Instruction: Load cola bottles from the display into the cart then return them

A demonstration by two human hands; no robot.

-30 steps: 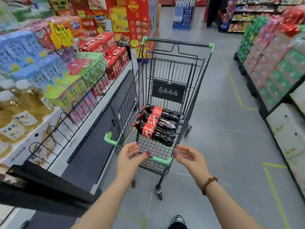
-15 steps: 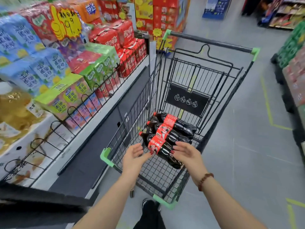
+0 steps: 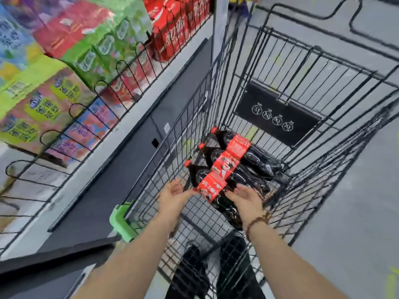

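Note:
Three cola bottles with red labels and red caps lie side by side in the black wire cart (image 3: 319,147), caps pointing left. The nearest bottle (image 3: 216,190) lies between my hands. My left hand (image 3: 172,196) is open inside the cart, fingers spread just left of this bottle's neck. On the right of the bottle's body my right hand (image 3: 246,198) is open too, fingers close to or touching it. The middle bottle (image 3: 226,164) and far bottle (image 3: 239,145) lie behind it.
A display shelf (image 3: 121,130) with a black wire guard runs along the cart's left side, stacked with drink cartons (image 3: 90,46) and red cola packs (image 3: 172,33). The cart's green corner bumper (image 3: 121,221) is by my left forearm. Grey aisle floor (image 3: 356,212) lies to the right.
I have leaned in over the cart. Both hands moved forward from above the cart's near rim down into the basket, ending on either side of the nearest bottle.

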